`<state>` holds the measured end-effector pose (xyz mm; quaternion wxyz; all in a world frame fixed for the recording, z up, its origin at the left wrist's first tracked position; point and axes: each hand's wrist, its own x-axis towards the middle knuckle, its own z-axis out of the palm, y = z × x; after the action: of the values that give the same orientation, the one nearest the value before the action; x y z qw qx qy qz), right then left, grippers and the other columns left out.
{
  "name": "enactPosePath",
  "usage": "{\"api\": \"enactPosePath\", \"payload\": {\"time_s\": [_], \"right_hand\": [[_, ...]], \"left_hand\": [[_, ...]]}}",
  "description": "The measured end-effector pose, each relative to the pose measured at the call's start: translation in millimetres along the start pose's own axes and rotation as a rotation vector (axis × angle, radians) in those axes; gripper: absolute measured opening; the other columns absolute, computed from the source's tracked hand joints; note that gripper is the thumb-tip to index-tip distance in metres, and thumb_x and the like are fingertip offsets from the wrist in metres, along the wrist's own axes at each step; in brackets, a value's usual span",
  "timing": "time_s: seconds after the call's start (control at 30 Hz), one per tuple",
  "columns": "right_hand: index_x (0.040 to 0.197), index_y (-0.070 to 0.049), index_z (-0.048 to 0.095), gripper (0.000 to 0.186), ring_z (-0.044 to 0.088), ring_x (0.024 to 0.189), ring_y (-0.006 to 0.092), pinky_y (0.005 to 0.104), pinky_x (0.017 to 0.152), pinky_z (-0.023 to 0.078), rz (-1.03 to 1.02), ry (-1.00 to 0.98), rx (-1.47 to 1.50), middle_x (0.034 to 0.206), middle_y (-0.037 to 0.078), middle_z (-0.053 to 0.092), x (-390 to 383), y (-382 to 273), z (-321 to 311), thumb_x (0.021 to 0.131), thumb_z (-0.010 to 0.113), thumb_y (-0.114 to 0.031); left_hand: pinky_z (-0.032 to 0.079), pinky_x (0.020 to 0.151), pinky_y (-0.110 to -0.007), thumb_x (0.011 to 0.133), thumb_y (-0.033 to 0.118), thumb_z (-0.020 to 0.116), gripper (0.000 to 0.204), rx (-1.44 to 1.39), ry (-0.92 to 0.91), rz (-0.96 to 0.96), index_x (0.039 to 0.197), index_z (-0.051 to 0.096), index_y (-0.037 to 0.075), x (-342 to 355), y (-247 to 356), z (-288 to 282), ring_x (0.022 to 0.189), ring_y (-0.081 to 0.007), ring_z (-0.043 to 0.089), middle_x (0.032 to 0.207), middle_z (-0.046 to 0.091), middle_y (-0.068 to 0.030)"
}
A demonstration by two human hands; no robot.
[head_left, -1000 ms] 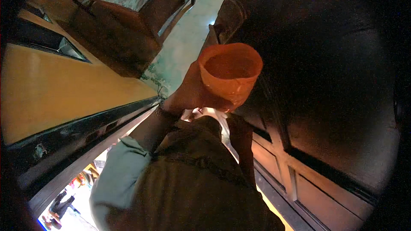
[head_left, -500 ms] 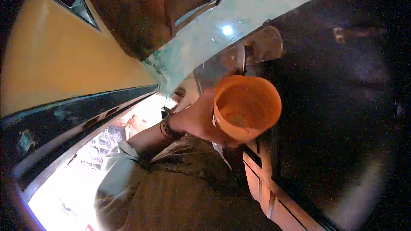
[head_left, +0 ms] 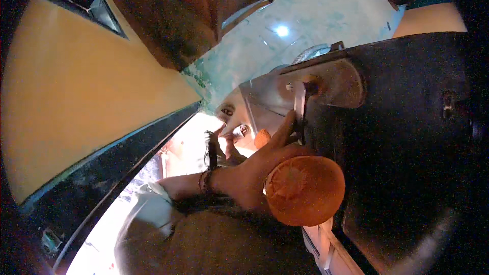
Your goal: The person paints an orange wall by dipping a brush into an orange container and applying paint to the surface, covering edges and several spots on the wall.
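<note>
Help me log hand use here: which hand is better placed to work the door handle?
Probably the left hand: it is stretched out to the door handle, though the orange cup it holds may hamper its grip. The right hand is not in view.

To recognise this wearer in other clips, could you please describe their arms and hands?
The left hand is bare, with a dark bracelet at its wrist. A loose pale sleeve ends well short of it. The right hand is out of view.

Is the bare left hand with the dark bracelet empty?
No, the bare left hand holds a round orange cup against its palm side.
</note>
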<state>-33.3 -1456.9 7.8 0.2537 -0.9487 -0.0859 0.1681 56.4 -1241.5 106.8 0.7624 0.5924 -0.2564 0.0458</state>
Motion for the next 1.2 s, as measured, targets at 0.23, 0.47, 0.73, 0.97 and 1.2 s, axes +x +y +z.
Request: {"api": "enactPosePath", "payload": {"time_s": [0.23, 0.47, 0.73, 0.97, 1.2], "right_hand": [[0.108, -0.009, 0.064, 0.023, 0.06, 0.104, 0.0284, 0.041, 0.084, 0.048, 0.011, 0.021, -0.014, 0.117, 0.01, 0.063, -6, 7, 18, 0.088, 0.058, -0.017], [0.108, -0.009, 0.064, 0.023, 0.06, 0.104, 0.0286, 0.0411, 0.084, 0.048, 0.002, 0.047, -0.032, 0.117, 0.01, 0.063, -11, 17, 35, 0.088, 0.059, -0.018], [0.108, -0.009, 0.064, 0.023, 0.06, 0.103, 0.0288, 0.0412, 0.083, 0.048, 0.011, 0.062, -0.055, 0.117, 0.011, 0.063, -22, 22, 44, 0.088, 0.059, -0.018], [0.108, -0.009, 0.064, 0.024, 0.06, 0.103, 0.029, 0.0412, 0.083, 0.048, -0.176, 0.198, -0.258, 0.117, 0.011, 0.063, -60, 96, 102, 0.087, 0.059, -0.019], [0.097, 0.0, 0.061, 0.024, 0.064, 0.072, 0.0353, 0.0408, 0.066, 0.05, 0.251, 0.293, 0.311, 0.082, 0.02, 0.066, -88, -34, 32, 0.089, 0.064, -0.022]], "left_hand": [[0.015, 0.116, -0.047, 0.052, 0.032, 0.085, 0.098, -0.107, -0.063, -0.159, 0.136, 0.042, 0.004, -6, 11, -11, 0.141, -0.0437, 0.001, 0.142, 0.036, -0.0209], [0.037, 0.099, -0.043, 0.072, 0.028, 0.074, 0.07, -0.619, 0.084, -0.318, 0.13, 0.045, 0.001, -23, 9, 15, 0.119, -0.0335, 0.036, 0.125, 0.05, -0.0175], [0.048, 0.088, -0.039, 0.084, 0.025, 0.065, 0.051, -0.908, 0.148, -0.436, 0.125, 0.048, 0.0, -28, 9, 29, 0.103, -0.0272, 0.057, 0.114, 0.059, -0.0162], [0.035, 0.105, -0.043, 0.062, 0.02, 0.083, 0.089, -0.607, 0.05, -0.336, 0.136, 0.036, 0.002, -24, -3, 18, 0.127, -0.0307, 0.038, 0.134, 0.044, -0.0163], [0.034, 0.108, -0.043, 0.052, 0.011, 0.092, 0.109, -0.204, 0.075, -0.12, 0.141, 0.029, 0.001, -28, -6, 9, 0.131, -0.0263, 0.041, 0.138, 0.043, -0.0155]]}}
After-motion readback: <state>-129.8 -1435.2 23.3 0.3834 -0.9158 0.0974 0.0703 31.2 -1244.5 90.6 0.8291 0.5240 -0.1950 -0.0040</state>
